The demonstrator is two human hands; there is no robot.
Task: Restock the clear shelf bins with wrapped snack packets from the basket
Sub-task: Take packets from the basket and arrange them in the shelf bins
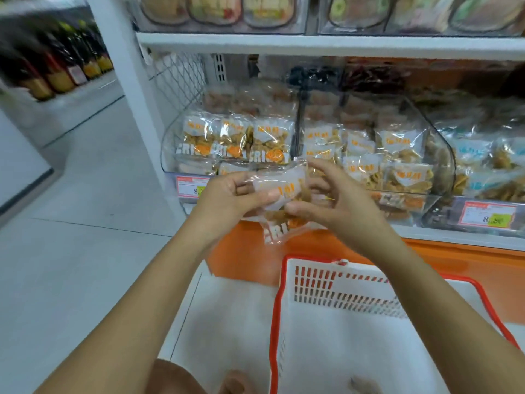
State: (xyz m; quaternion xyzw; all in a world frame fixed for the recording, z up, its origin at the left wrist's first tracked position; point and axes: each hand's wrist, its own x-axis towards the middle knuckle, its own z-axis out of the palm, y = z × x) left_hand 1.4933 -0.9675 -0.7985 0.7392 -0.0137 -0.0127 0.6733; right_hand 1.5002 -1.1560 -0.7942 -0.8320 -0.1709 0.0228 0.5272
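Both hands hold one clear wrapped snack packet [279,206] with orange print, in front of the shelf. My left hand [235,194] grips its left side, thumb across the front. My right hand [335,200] pinches its right side with thumb and fingers. Just behind stands the clear shelf bin [167,157], filled with rows of like packets [235,140]. A second bin section [443,155] to the right holds more of them. Below my arms sits the white basket [318,282] with a red rim; its visible inside shows no packets.
A white upright post [133,89] borders the bin on the left. Price tags [190,186] hang under the bins, above an orange base panel [244,254]. The upper shelf [312,42] carries other packets. Bottles [56,72] line a far shelf across the pale floor aisle.
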